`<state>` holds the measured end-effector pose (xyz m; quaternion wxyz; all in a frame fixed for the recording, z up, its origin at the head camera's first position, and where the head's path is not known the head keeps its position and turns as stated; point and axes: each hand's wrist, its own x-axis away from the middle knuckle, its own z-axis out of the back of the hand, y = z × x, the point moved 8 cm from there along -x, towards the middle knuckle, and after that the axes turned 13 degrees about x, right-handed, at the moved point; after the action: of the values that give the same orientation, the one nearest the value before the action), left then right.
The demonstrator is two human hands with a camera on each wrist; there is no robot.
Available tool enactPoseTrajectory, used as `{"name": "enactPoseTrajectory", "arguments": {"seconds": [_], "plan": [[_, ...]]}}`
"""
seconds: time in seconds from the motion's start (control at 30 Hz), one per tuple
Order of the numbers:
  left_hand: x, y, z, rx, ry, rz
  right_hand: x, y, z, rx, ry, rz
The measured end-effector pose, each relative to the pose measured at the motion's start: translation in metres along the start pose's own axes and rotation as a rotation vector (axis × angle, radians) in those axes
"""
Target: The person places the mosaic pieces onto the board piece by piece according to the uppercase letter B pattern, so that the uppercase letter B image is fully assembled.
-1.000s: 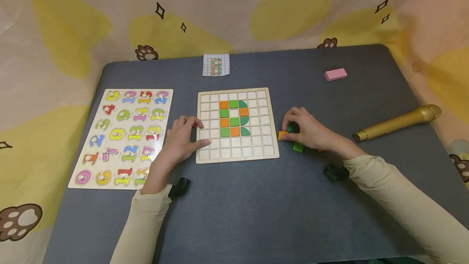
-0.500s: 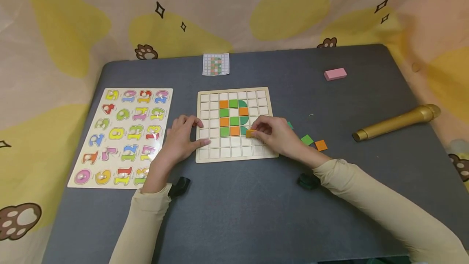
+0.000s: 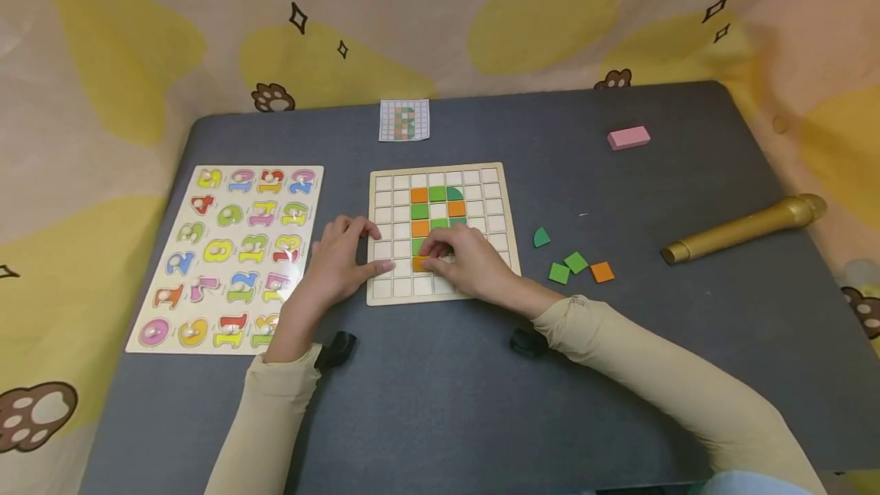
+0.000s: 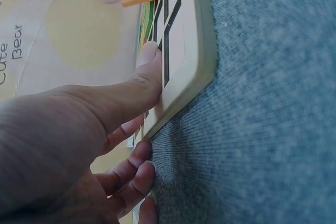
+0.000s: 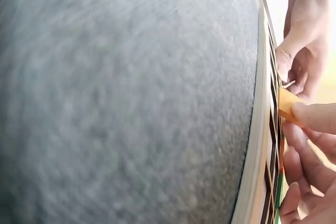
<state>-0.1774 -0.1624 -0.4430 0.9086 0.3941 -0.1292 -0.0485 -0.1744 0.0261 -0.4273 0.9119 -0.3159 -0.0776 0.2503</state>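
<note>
A square wooden grid board (image 3: pixel 444 289) lies mid-table, with orange and green tiles in several cells. My right hand (image 3: pixel 474 262) is over its lower middle and pinches an orange square tile (image 3: pixel 419 264) between thumb and fingers. The right wrist view shows that orange tile (image 5: pixel 289 105) tilted at the board's surface. My left hand (image 3: pixel 340 258) rests on the board's left edge, thumb and index finger spread on top; in the left wrist view, the other fingers (image 4: pixel 137 179) are beside the edge. The right hand covers part of the tile pattern.
Right of the board lie loose green tiles (image 3: pixel 559 273), an orange tile (image 3: pixel 602 272) and a green quarter-round (image 3: pixel 541 237). A number puzzle (image 3: pixel 206 266) is at left, a pattern card (image 3: pixel 404 121) behind. A pink block (image 3: pixel 629 138) and gold microphone (image 3: pixel 745 229) are farther right.
My right hand has carried the orange tile from the loose pieces at right leftward across the board to the column below the green tile. The left hand has stayed in place.
</note>
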Motion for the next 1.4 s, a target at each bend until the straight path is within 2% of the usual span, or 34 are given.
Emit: {"name": "enactPoseTrajectory", "arguments": {"seconds": [0.17,0.4,0.6,0.8,0.93,1.17,1.27,1.4], "plan": [[-0.001,0.0,0.0,-0.004,-0.006,0.005,0.001,-0.001,0.0,0.124,0.03,0.004],[0.0,0.001,0.0,0.004,-0.005,0.011,0.013,0.015,0.012,0.139,0.024,-0.03],[0.001,0.001,0.0,0.001,-0.001,0.008,0.034,0.047,0.044,0.108,0.022,-0.112],[0.002,0.001,0.001,0.0,0.001,0.01,0.058,0.083,0.085,0.14,0.025,-0.181],[0.001,0.0,0.0,0.003,-0.003,0.013,0.074,0.102,0.101,0.138,-0.041,-0.184],[0.0,0.001,0.0,-0.005,-0.004,0.011,0.093,0.117,0.111,0.206,-0.18,-0.11],[-0.001,0.001,0.0,-0.003,-0.005,0.011,0.097,0.121,0.112,0.238,-0.209,-0.119],[-0.001,0.0,0.0,-0.001,-0.007,0.012,0.099,0.125,0.113,0.245,-0.208,-0.138]]}}
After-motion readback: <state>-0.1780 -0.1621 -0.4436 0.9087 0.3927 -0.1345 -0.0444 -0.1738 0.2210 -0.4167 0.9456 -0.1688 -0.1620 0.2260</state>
